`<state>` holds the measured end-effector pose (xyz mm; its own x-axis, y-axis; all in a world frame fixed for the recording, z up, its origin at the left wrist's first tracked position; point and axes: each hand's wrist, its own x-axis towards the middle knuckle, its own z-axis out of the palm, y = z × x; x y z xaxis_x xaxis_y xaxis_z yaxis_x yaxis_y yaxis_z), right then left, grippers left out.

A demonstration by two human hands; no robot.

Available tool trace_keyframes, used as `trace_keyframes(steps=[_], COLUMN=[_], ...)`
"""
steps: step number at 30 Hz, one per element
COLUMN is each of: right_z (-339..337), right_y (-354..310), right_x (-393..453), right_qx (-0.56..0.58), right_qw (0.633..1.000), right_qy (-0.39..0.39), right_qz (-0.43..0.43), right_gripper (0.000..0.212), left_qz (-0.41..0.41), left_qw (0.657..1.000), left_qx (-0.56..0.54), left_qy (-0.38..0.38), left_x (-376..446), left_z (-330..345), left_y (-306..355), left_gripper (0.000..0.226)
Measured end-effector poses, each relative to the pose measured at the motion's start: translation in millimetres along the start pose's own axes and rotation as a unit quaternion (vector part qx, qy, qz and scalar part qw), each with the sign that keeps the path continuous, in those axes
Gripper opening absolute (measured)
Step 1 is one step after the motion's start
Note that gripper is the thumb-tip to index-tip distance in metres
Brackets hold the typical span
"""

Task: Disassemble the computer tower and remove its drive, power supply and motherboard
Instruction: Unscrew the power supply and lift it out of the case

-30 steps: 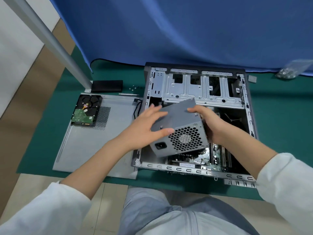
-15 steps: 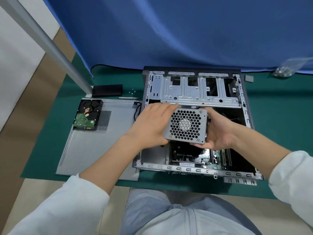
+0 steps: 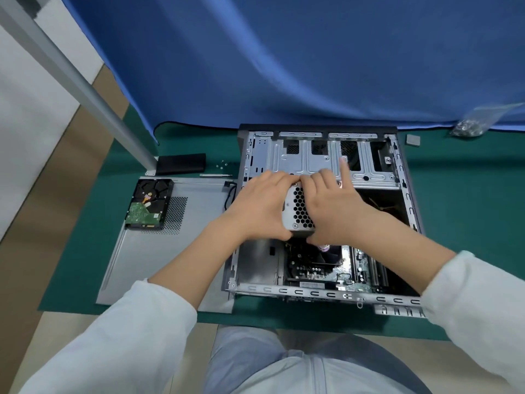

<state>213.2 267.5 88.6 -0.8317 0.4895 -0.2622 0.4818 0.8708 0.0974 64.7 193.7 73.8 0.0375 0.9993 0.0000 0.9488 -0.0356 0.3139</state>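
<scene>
Your left hand and your right hand both grip the power supply, which is between them, above the open computer case. Your left fingers curl over its far edge and the thumb is at the near edge; your right hand covers its right part, with the index finger pointing away. The motherboard lies inside the case, just under your hands. The hard drive rests on the side panel, well apart to your left.
</scene>
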Motion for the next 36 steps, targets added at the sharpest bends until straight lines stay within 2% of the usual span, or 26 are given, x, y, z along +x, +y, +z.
trace_keyframes(steps=[2, 4, 7, 10, 14, 18, 23, 27, 32, 34, 36], right_z=[4.5, 7.6, 11.6, 12.1, -3.0, -27.5, -36.5, -34.9, -39.9, -41.7, -41.2], right_y=[-0.6, 2.5, 10.5, 23.6, 38.1, 41.3, 44.7, 54.5, 65.4, 69.5, 71.9], right_x=[8.7, 12.8, 12.1, 3.9, -5.9, -8.6, -12.0, -16.7, -23.2, -24.6, -25.4], right_qx=[0.046, 0.078, 0.095, 0.16, 0.26, 0.328, 0.38, 0.396, 0.438, 0.458, 0.46], right_qw=[0.998, 0.995, 0.992, 0.984, 0.958, 0.935, 0.916, 0.911, 0.89, 0.879, 0.879], right_qy=[0.033, 0.06, 0.076, 0.066, 0.085, 0.109, 0.104, 0.093, 0.121, 0.125, 0.118], right_qz=[0.003, 0.006, 0.014, 0.05, 0.082, 0.084, 0.069, 0.062, 0.046, 0.049, 0.051], right_gripper=[0.117, 0.127, 0.132, 0.124, 0.118, 0.119, 0.115, 0.115, 0.098, 0.091, 0.093], left_qz=[-0.004, -0.007, -0.007, -0.075, -0.16, -0.135, -0.148, -0.071, -0.013, -0.033, -0.062], left_qw=[1.0, 1.0, 0.999, 0.991, 0.967, 0.98, 0.97, 0.992, 0.999, 0.999, 0.996], left_qx=[-0.001, -0.003, -0.02, -0.097, -0.2, -0.146, -0.178, -0.094, -0.024, -0.027, -0.018], left_qy=[-0.003, -0.008, 0.025, 0.054, -0.003, -0.012, 0.071, 0.04, 0.021, -0.003, -0.054], left_x=[3.3, 5.0, 3.3, -8.3, -28.2, -27.3, -31.0, -30.3, -30.0, -33.6, -36.4], left_z=[0.6, 1.3, 3.1, 5.1, 14.1, 32.1, 44.7, 45.3, 43.3, 42.0, 37.7], left_y=[-0.2, -2.1, -5.0, -17.5, -35.6, -35.6, -41.6, -55.7, -59.6, -58.8, -56.4], left_gripper=[0.094, 0.097, 0.106, 0.126, 0.13, 0.109, 0.076, 0.032, 0.032, 0.022, 0.018])
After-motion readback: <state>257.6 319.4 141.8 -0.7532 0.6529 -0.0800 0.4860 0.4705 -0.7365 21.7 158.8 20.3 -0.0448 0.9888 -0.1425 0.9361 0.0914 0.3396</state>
